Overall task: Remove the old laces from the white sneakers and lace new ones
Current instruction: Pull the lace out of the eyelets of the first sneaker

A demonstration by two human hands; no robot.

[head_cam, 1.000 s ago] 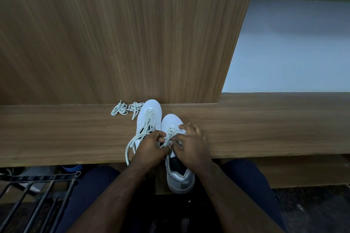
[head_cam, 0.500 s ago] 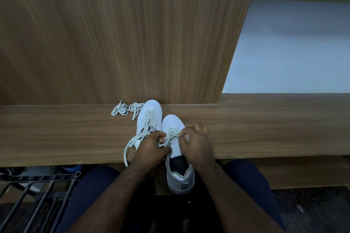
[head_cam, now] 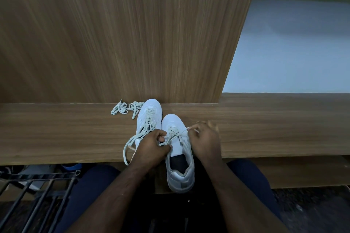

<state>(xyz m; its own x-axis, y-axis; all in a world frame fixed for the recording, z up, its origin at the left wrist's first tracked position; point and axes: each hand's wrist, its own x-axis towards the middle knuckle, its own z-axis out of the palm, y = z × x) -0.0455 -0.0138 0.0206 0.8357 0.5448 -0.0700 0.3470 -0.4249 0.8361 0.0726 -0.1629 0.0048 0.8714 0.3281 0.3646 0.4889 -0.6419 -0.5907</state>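
Our left hand [head_cam: 151, 147] pinches one lace end over the near sneaker [head_cam: 179, 157] while our right hand [head_cam: 205, 143], now drawn out to the right, pinches the other end of the flat lace [head_cam: 179, 134] taut. Both smooth white shoes lie on the wood-grain ledge [head_cam: 265, 128], toes pointing away from us. Beyond, the far sneaker [head_cam: 149, 113] touches the panel, a loose lace bundle [head_cam: 126, 108] beside it.

We drew our right hand [head_cam: 205, 141] out to the right, away from the right sneaker [head_cam: 178, 149], pulling a lace end [head_cam: 181, 132] taut across its eyelets. Our left hand [head_cam: 151, 147] shifted slightly, pinching the other strand by the tongue.
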